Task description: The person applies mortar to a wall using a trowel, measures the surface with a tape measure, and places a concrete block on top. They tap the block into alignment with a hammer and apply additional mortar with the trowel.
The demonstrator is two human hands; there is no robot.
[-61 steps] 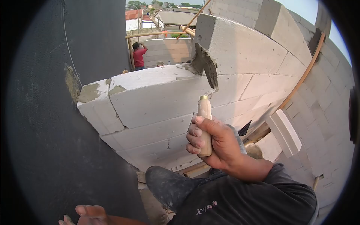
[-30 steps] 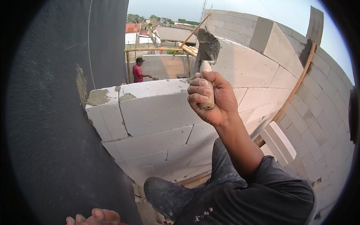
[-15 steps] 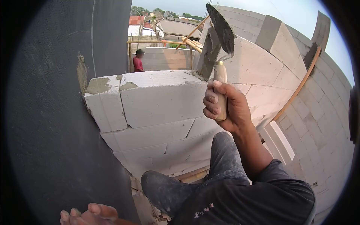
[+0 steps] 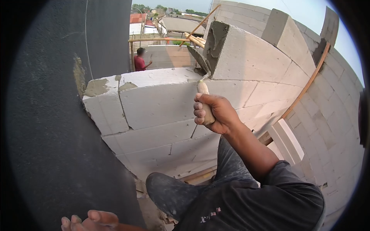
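My right hand [image 4: 214, 112] is wrapped round the wooden handle of a trowel [image 4: 199, 59]. The trowel's blade stands tilted at the mortar-smeared end of an upper block [image 4: 250, 54], just above the top of the white block course [image 4: 162, 100]; whether it touches the block I cannot tell. Grey mortar [image 4: 97, 87] patches the left end of that course. At the lower left my left hand [image 4: 92, 221] is held with fingers apart and nothing in it, near the dark wall [image 4: 46, 146]. The frame's bottom edge cuts off part of it.
A person in a red shirt [image 4: 139, 62] stands beyond the wall, by a bamboo rail [image 4: 162, 39]. A single pale block [image 4: 276, 30] sits upright on the wall at right. A long wooden strip [image 4: 308, 82] leans along the right wall. My knees are close to the blockwork.
My right hand has brought the trowel down and to the left, from raised upright to the block's end. The left hand stays low and open. The person behind has raised a hand.
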